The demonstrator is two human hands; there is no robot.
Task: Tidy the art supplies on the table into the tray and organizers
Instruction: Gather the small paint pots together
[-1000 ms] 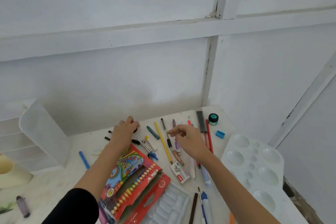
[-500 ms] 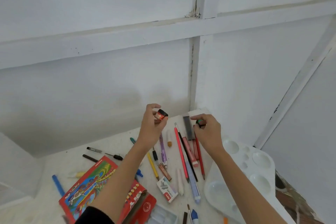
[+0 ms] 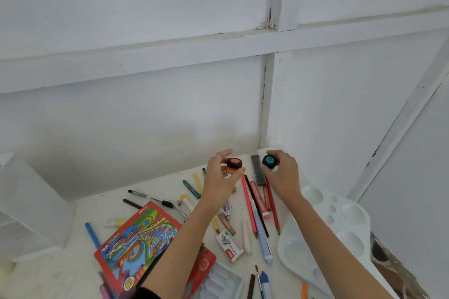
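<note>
Organizer (image 3: 29, 201) stood far left, well apart from both hands. Left hand (image 3: 218, 182) pinched an orange-capped paint pot (image 3: 234, 165) between thumb and fingers. Right hand (image 3: 284, 177) gripped a teal-capped paint pot (image 3: 269, 161) the same way. The pots were side by side, not touching, at the far edge of the table (image 3: 80, 262). Palette tray (image 3: 340, 221) lay right, just beside the right forearm, long axis near-to-far. Judgement: the right hand is nearer the tray, and the left pot would have to cross the loose pencils (image 3: 247, 204).
</note>
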